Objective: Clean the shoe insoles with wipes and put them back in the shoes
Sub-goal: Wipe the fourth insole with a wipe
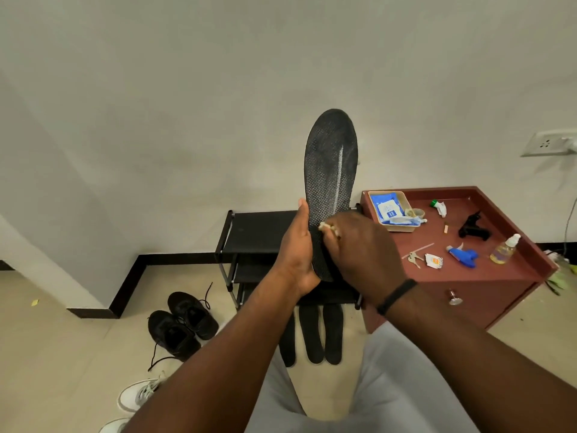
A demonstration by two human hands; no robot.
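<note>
So this is mid-wipe on one insole. The left hand is wrapped around the heel end, thumb up along the left edge, holding it upright in front of the wall with the toe pointing up. The right hand is pinched on a small scrunched-up wipe and pressing it against the lower part of the textured face. There's a pale streak running down the middle of the insole, could be wetness or just glare, can't tell.

Three more insoles are lying side by side on the floor just in front of the black rack, partly hidden behind the arms. The black shoes sit on the floor to the left, laces loose, and white shoes are nearer the bottom edge. The wipes pack is in a tray on the red table to the right, with keys, a spray bottle and other bits around it.

My read: early to middle of the job. One insole is getting scrubbed, and nothing is back in a shoe as far as I can see. Next move is probably working the wipe up toward the toe, so the left hand needs to keep a firm hold since the thing looks floppy and will bend away under pressure. Maybe flip it for the other side after.
</note>
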